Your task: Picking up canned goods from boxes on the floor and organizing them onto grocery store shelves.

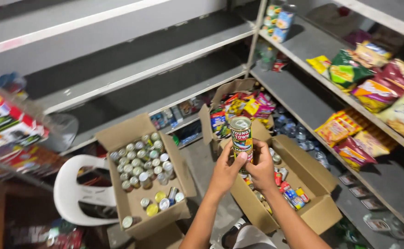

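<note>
Both hands hold one tall can (241, 138) upright, above the gap btwn two open cartons. Left hand (227, 171) wraps the lower part from the left, thumb up on the label; right hand (262, 169) cups it from the right, fingers closed round the base. Neither hand is free.

Big to small: grey metal shelves (174, 55) run along the back and right wall, back ones mostly bare; snack bags (377, 92) are stacked on the right ones. White plastic chair (80, 189) sits at left. Left carton (139, 180) is packed w/ upright cans, tops showing, a few loose ones near its front edge. Right carton (303, 189) sits under the hands, w/ small mixed tins at its bottom. A third box (239, 108) behind holds colourful packets.

Judgement: can is narrow and tall, so a grip low on the body w/ both palms keeps it steady; keep it vertical and avoid squeezing only at the label. Keep clear of the carton flaps.
</note>
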